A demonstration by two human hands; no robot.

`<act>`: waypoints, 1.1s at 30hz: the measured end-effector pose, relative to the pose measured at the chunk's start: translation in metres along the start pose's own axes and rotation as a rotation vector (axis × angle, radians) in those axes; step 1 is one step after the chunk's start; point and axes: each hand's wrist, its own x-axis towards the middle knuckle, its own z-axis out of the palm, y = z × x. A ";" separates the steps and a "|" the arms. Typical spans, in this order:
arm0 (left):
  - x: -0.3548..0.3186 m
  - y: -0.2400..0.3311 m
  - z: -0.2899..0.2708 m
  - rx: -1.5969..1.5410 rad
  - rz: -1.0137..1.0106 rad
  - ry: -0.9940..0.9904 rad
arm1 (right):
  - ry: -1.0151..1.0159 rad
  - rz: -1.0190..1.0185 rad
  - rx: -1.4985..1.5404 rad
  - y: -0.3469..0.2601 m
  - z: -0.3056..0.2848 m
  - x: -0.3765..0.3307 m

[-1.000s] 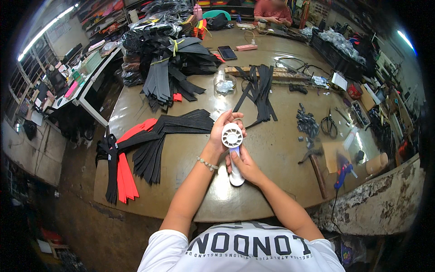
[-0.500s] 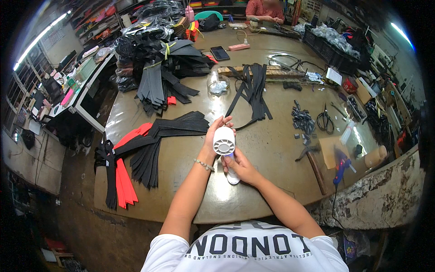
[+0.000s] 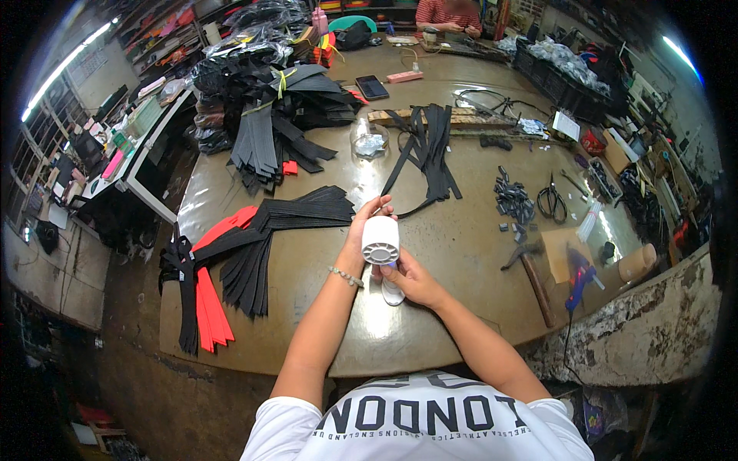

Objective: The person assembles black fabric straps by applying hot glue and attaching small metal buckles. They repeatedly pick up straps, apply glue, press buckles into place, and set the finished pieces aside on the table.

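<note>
A white handheld fan [image 3: 380,235] with a round, vented end is held over the near middle of the table, the vents turned toward me. My left hand [image 3: 358,240] is closed about the left and far side of its head; some fingertips show beyond it. Lower down, my right hand [image 3: 418,283] grips the handle, thumb on top, with a small bluish glow beside it. Part of the handle and most of the left fingers are hidden. Just left of my hands lies a fanned stack of black straps [image 3: 307,209].
Red straps [image 3: 209,303] lie at the left edge. Beyond are a clear round tub [image 3: 370,144] and long black strips [image 3: 432,154]. To the right are black buckles [image 3: 513,201], scissors [image 3: 551,201], a hammer [image 3: 536,288] and a blue glue gun [image 3: 580,286]. Another person [image 3: 450,17] sits far off.
The fan has tipped slightly, and the lower end of its handle sits a little higher. Both hands keep their hold.
</note>
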 end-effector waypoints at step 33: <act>-0.007 -0.003 0.011 0.092 0.053 0.026 | -0.034 0.009 -0.417 -0.043 -0.016 -0.010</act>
